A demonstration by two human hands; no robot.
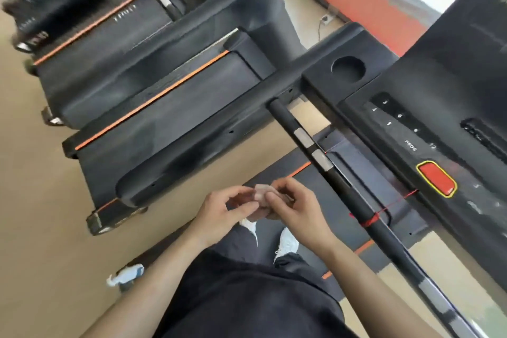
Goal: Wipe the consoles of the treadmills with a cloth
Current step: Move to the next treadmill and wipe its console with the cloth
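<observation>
Pinched by the left hand (219, 212) and right hand (297, 207), the cloth (260, 194) should be folded flat before the console (411, 132) is wiped.

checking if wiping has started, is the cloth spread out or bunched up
Bunched up: the cloth is a small pinkish wad pinched between the left hand and right hand, off the console.

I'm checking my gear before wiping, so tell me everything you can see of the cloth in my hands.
The cloth is small, pale pinkish-grey and soft-looking, bunched into a wad. The left hand and the right hand pinch it from both sides in front of the body. It is not touching the console.
</observation>
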